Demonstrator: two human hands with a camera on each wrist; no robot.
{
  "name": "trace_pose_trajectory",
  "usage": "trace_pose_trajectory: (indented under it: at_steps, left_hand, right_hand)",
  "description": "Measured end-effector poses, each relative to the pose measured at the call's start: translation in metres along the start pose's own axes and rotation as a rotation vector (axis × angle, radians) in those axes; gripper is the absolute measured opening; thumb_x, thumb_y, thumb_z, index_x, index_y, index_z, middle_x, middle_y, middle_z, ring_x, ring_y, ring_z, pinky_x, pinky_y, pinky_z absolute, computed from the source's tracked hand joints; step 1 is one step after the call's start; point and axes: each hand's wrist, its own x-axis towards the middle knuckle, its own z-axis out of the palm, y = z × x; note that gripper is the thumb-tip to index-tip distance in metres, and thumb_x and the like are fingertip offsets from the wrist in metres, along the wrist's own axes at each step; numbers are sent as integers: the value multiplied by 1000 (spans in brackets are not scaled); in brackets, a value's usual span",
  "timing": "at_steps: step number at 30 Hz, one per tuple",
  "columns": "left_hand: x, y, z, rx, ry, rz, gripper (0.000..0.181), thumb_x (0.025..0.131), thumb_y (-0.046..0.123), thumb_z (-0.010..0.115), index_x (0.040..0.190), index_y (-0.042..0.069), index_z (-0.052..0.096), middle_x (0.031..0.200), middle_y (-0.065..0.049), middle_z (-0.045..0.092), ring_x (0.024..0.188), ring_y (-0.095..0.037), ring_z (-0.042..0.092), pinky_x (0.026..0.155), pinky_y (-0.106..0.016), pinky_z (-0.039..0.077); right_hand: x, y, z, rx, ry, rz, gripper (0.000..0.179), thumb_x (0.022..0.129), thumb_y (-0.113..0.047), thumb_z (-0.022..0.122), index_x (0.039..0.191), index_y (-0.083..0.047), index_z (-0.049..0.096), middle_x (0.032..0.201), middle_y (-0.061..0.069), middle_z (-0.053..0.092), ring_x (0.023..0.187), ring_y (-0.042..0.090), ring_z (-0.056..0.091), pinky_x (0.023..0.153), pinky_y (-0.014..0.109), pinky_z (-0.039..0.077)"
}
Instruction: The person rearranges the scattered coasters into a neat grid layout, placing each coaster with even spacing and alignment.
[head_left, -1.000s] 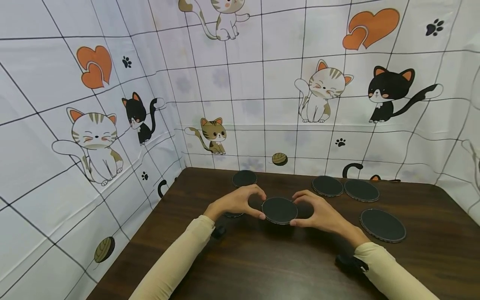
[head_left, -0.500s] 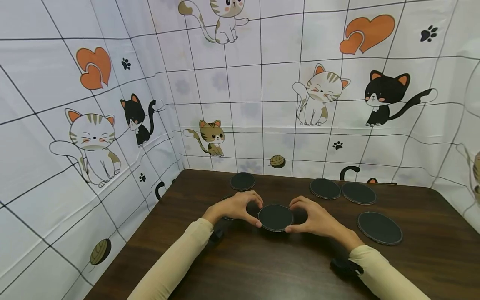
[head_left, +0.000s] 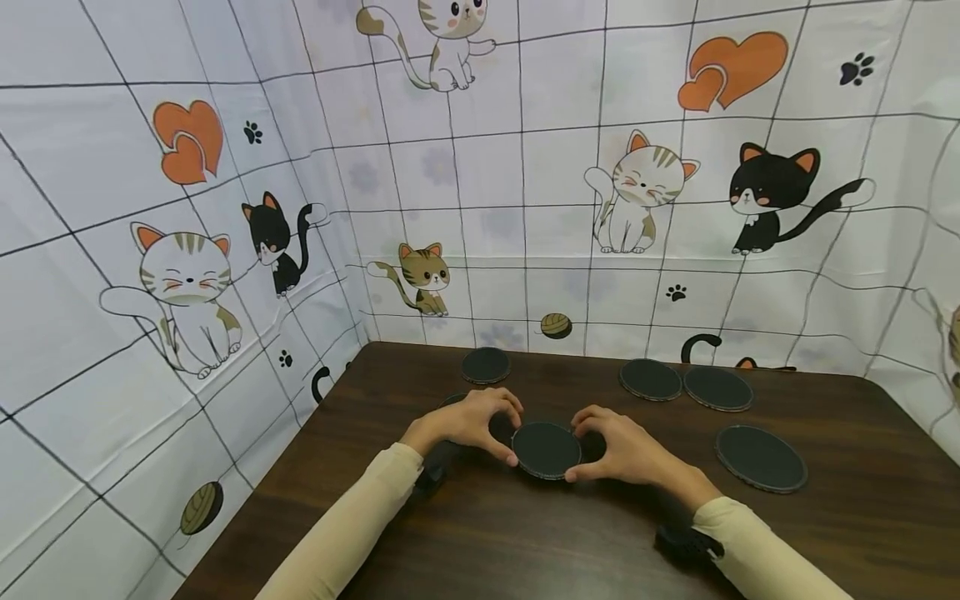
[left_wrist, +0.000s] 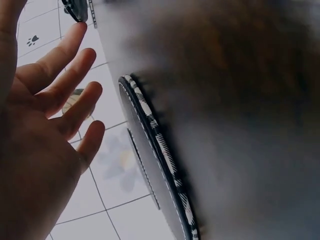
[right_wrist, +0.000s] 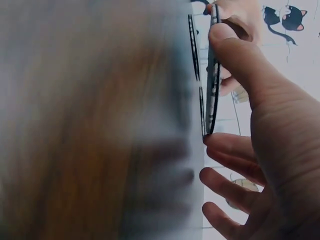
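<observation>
Disc over table, between left hand and right hand, each pinching its edge, thumb and forefinger. Probably light, stiff; edge looks the surest hold.

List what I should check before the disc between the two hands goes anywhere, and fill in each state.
1. Left hand at the rim of the held disc: ok, thumb and fingers are at its edge.
2. Right hand on the opposite side: ok, thumb and index finger pinch the rim.
3. Held disc off the table: ok, it appears raised in the right wrist view.
4. Disc behind the left hand fully visible from the head: not ok, the hand covers most of it.
5. Two rear discs on the right apart: cannot tell whether their edges touch.
</observation>
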Motion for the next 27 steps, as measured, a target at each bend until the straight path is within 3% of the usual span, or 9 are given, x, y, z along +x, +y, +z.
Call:
trace_pose_trajectory:
  at_steps: [12, 27]
  left_hand:
    - [-4, -3, 5, 81, -25, -20, 55, 66, 70, 65, 101, 27, 60, 131, 7, 41, 121, -13, 33, 101, -44, 20]
    - [-3, 7, 6, 174, -45, -42, 57, 64, 71, 65, 99, 26, 58, 133, 6, 39, 123, -15, 32, 102, -43, 19]
  right_hand:
    - [5, -4, 9, -78, -5, -10, 65, 61, -70, 69, 102, -20, 65, 117, -7, 50, 102, 18, 50, 81, 46, 41]
    - [3, -4, 11, -101, 6, -26, 59, 59, -68, 72, 96, -22, 66, 116, -8, 51, 104, 15, 47, 84, 48, 38]
